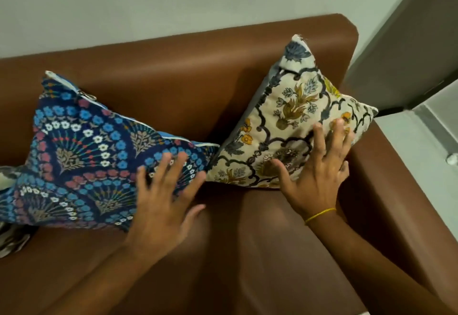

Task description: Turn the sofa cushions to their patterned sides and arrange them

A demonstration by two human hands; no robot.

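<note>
Two square fabric cushions lean against the backrest of the brown leather sofa (188,71), both with patterned sides facing out. The dark blue cushion with fan-shaped rows of blue, white and pink flowers (81,156) sits toward the sofa's left part, a zip pull at its upper edge. The cream cushion printed with grey vines and yellow flowers (285,126) stands in the sofa's right corner beside the armrest, its lower left corner touching the blue one. The left hand (161,200) lies flat, fingers spread, on the blue cushion's lower right corner. The right hand (314,178), a yellow thread bracelet (319,215) at its wrist, presses open-palmed on the cream cushion.
</note>
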